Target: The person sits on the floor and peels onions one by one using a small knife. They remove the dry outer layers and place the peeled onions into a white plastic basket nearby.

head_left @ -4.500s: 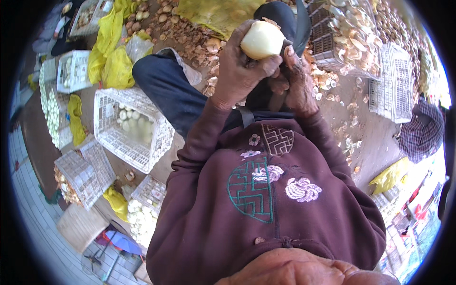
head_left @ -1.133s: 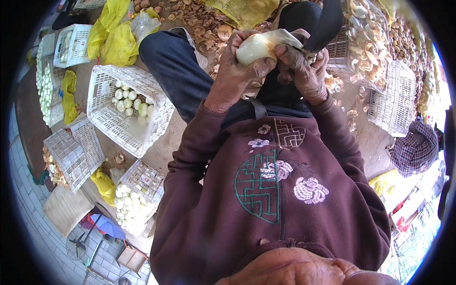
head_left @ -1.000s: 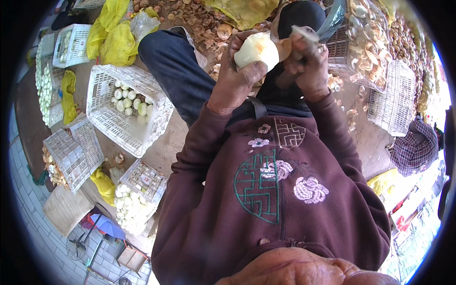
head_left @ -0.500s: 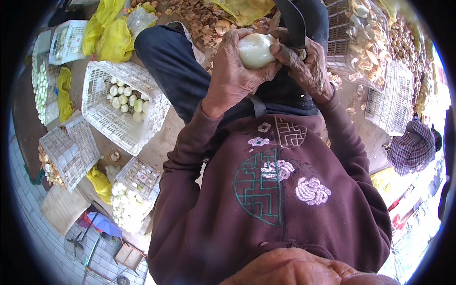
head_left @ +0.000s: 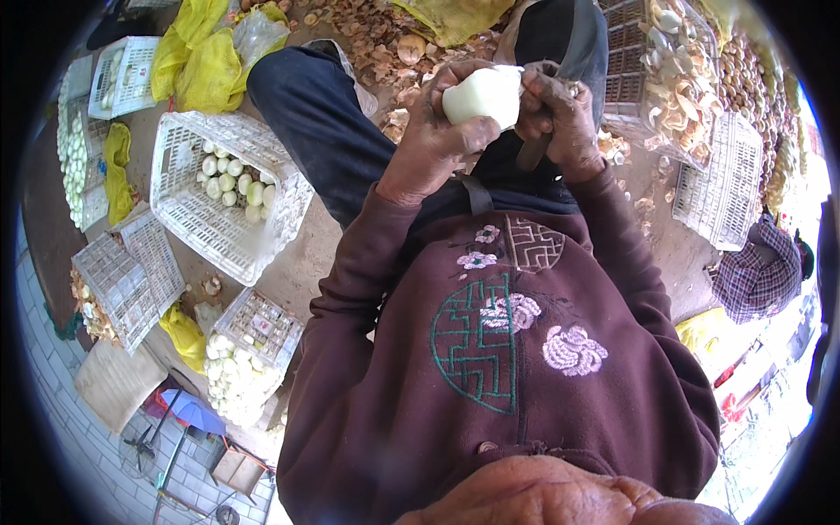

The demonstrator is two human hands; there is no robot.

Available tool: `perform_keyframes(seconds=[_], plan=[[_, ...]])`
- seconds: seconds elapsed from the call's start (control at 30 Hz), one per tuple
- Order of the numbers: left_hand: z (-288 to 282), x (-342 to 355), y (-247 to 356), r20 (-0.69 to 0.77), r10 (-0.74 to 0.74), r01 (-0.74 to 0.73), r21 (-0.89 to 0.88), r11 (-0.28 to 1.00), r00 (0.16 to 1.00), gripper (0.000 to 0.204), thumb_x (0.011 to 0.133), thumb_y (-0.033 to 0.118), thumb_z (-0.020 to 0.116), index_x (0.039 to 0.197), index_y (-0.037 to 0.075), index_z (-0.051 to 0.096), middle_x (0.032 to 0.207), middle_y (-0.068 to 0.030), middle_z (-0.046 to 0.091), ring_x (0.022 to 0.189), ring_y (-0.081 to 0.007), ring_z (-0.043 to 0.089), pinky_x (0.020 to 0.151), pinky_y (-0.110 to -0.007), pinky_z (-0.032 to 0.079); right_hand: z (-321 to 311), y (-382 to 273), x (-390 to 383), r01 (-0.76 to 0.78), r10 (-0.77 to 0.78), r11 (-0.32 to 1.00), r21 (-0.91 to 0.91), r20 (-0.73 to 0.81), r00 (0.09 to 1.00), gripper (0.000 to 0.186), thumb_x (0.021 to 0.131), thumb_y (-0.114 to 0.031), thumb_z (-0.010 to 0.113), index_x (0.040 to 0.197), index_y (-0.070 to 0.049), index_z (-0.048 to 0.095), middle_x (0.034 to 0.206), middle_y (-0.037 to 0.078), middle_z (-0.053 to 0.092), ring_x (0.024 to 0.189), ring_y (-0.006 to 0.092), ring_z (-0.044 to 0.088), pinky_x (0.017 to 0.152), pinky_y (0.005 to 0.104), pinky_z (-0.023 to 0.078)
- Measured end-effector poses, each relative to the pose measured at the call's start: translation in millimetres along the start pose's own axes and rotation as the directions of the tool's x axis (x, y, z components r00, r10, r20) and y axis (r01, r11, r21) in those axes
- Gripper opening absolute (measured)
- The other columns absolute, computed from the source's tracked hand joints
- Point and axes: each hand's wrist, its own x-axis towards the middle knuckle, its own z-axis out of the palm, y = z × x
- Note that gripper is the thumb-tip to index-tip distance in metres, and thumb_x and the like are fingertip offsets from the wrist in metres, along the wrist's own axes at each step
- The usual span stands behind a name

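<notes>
A pale, peeled onion (head_left: 483, 98) rests in my left hand (head_left: 430, 140), whose fingers and thumb wrap around its left and lower sides. My right hand (head_left: 564, 122) is closed round a knife; the dark blade (head_left: 584, 39) sticks up past the knuckles, over my right knee. The thumb and fingertips of that hand pinch at the onion's right edge, where a small whitish bit shows, too small to make out. Both hands are held above my lap.
To the left, a white plastic crate (head_left: 210, 241) holds several peeled onions (head_left: 229, 182). Yellow mesh bags (head_left: 206, 74) lie beyond it. Onion skins (head_left: 367, 31) litter the ground ahead. At right stands a crate of peels (head_left: 674, 87), near another person (head_left: 759, 273) in a checked shirt.
The onion has been turned in my left hand. My right hand has rotated, swinging the blade from upright beside the onion over to the right, and its fingertips have shifted to the onion's right edge.
</notes>
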Motion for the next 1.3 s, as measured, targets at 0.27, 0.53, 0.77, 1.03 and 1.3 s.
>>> perform_keyframes(seconds=[0.27,0.53,0.77,1.03,1.3], plan=[[-1,0,-13,0.051,-0.171,0.178,-0.380,0.908,0.984,0.051,0.086,0.032,0.058,0.126,0.003,0.047,0.113,-0.0098,0.056,0.102,-0.0206,0.057,0.090,-0.036,0.048,-11,-2,-13,-0.151,0.003,0.812,0.564,0.254,0.967,0.020,0.087,-0.014,0.057,0.102,-0.002,0.061,0.086,0.001,0.060,0.048,0.0018,0.043,0.046,0.0136,0.038],[-4,-2,-22,0.096,-0.095,0.135,-0.682,0.719,0.991,0.056,0.089,0.038,0.055,0.131,0.003,0.044,0.123,-0.0155,0.054,0.112,-0.0289,0.055,0.090,-0.048,0.049,-17,-12,-10,-0.190,-0.053,0.755,0.627,0.347,0.936,0.015,0.090,-0.017,0.054,0.095,-0.003,0.056,0.063,-0.004,0.047,0.039,0.0008,0.037,0.034,0.0167,0.031],[10,1,-7,-0.130,0.113,-0.140,-0.221,0.965,0.985,0.044,0.091,0.030,0.057,0.125,0.007,0.039,0.116,-0.0117,0.053,0.103,-0.0204,0.057,0.090,-0.037,0.048,-4,-40,-28,0.131,-0.216,0.926,-0.354,-0.212,0.953,0.021,0.084,-0.021,0.071,0.094,-0.004,0.067,0.066,0.000,0.059,0.047,0.0050,0.047,0.041,0.0181,0.034],[9,-3,-16,-0.309,0.218,-0.259,-0.097,0.961,0.925,0.046,0.084,0.014,0.071,0.114,0.008,0.037,0.108,-0.0087,0.053,0.096,-0.0129,0.056,0.079,-0.024,0.050,27,-10,-48,0.320,-0.403,0.377,-0.869,0.157,0.902,0.027,0.086,-0.008,0.062,0.113,-0.005,0.060,0.097,0.012,0.066,0.086,0.0201,0.066,0.077,0.0291,0.051],[6,0,-28,-0.338,0.396,-0.383,0.109,0.917,0.854,0.050,0.081,0.013,0.075,0.110,0.004,0.035,0.107,-0.0085,0.048,0.093,-0.0114,0.053,0.080,-0.024,0.048,35,-3,-37,0.358,-0.398,0.175,-0.917,0.267,0.878,0.036,0.080,-0.001,0.060,0.116,-0.006,0.059,0.107,0.015,0.065,0.094,0.0311,0.065,0.079,0.0341,0.052]])
